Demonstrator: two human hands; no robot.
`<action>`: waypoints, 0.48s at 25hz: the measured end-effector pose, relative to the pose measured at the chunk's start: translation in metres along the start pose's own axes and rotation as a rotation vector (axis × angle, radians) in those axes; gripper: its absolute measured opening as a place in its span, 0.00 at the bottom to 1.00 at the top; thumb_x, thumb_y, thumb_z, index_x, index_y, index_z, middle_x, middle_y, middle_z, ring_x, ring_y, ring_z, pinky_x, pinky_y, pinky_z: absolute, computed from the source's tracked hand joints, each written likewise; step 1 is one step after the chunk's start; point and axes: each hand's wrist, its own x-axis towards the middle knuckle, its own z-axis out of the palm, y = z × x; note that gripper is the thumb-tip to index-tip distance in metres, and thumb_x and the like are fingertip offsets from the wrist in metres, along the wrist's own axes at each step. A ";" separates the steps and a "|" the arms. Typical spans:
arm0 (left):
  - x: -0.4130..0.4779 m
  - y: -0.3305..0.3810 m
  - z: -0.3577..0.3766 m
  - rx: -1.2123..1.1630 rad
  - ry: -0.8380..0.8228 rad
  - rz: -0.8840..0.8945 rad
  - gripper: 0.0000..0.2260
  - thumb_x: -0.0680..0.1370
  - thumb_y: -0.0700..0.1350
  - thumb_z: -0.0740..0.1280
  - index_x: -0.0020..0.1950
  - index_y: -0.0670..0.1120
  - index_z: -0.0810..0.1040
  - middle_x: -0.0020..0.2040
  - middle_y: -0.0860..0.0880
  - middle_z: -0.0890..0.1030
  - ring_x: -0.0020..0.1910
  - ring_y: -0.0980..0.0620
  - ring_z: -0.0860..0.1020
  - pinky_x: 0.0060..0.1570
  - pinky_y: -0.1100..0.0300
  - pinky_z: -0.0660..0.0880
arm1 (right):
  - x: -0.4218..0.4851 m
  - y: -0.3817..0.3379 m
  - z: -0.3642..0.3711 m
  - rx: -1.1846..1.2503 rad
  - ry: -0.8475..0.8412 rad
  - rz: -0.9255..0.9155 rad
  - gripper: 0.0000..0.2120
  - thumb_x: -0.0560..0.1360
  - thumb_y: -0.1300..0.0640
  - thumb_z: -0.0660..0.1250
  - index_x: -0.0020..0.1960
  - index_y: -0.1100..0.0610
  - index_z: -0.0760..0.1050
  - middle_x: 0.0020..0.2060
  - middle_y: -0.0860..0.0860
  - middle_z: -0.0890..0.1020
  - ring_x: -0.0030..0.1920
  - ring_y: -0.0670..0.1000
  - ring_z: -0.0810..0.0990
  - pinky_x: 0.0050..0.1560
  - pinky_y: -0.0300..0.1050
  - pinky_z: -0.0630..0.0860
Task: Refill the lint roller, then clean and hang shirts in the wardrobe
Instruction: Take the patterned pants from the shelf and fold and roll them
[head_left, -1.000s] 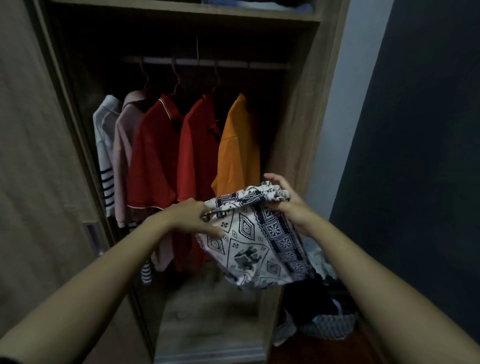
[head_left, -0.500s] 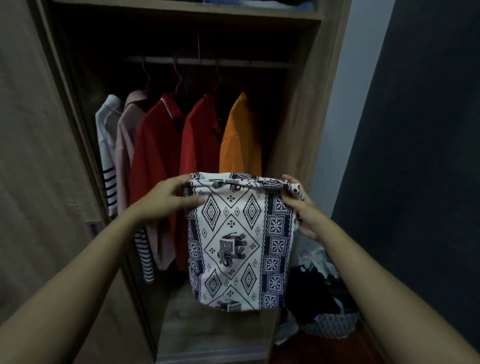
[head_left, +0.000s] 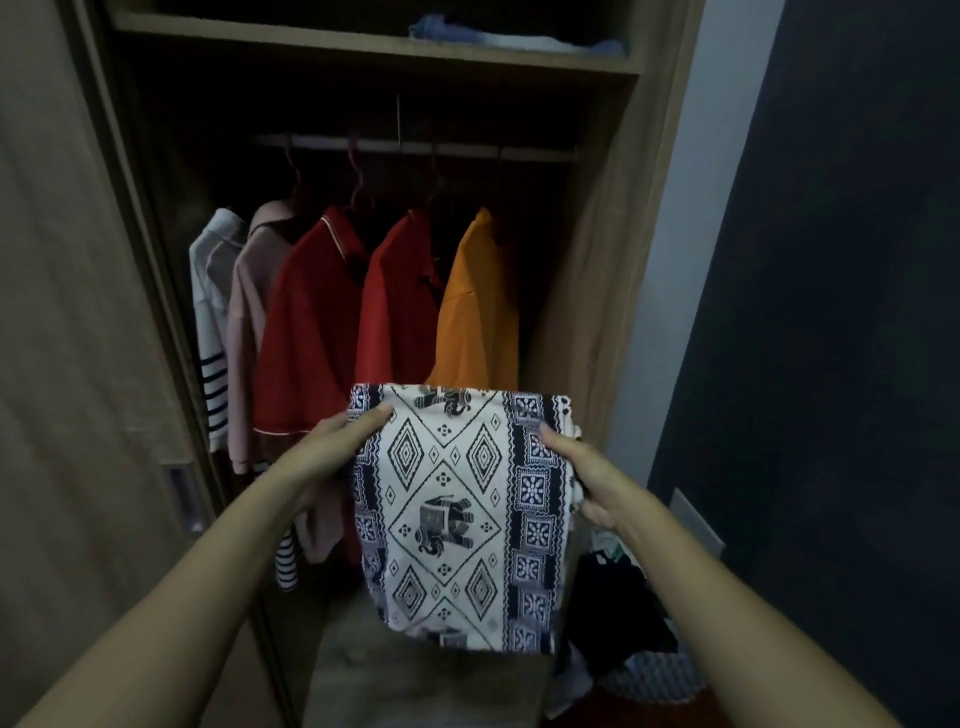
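Left hand (head_left: 332, 452) grips the left edge of the folded patterned garment (head_left: 457, 514), thumb on its front face; right hand (head_left: 587, 478) grips the right edge likewise. Garment is held upright before the open wardrobe (head_left: 613, 260), below five shirts on the rail (head_left: 415, 148): striped, pink, two red, orange shirt (head_left: 478, 306). Basket (head_left: 654, 680) on floor, lower right.

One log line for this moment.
left hand: grips patterned garment left edge | right hand: grips right edge | garment: spread, no hanger, before wardrobe
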 end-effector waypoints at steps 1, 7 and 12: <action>0.003 0.007 -0.001 0.015 -0.006 0.017 0.20 0.73 0.57 0.68 0.56 0.44 0.80 0.49 0.44 0.85 0.48 0.48 0.84 0.45 0.58 0.78 | 0.005 -0.004 -0.002 -0.001 0.043 -0.006 0.39 0.64 0.40 0.73 0.68 0.58 0.68 0.58 0.59 0.80 0.57 0.57 0.80 0.59 0.58 0.75; 0.005 -0.013 0.002 -0.145 -0.039 -0.286 0.20 0.75 0.60 0.64 0.46 0.43 0.82 0.44 0.41 0.85 0.42 0.44 0.83 0.47 0.51 0.80 | 0.020 0.027 -0.008 -0.144 0.165 0.291 0.45 0.61 0.27 0.67 0.70 0.53 0.64 0.68 0.58 0.70 0.67 0.59 0.71 0.66 0.67 0.64; 0.006 -0.019 0.002 -0.254 0.006 -0.132 0.25 0.72 0.25 0.60 0.63 0.47 0.66 0.46 0.40 0.78 0.41 0.46 0.79 0.35 0.53 0.80 | 0.003 0.009 -0.008 0.096 0.023 0.198 0.33 0.65 0.63 0.73 0.68 0.64 0.65 0.56 0.64 0.79 0.50 0.59 0.83 0.51 0.55 0.80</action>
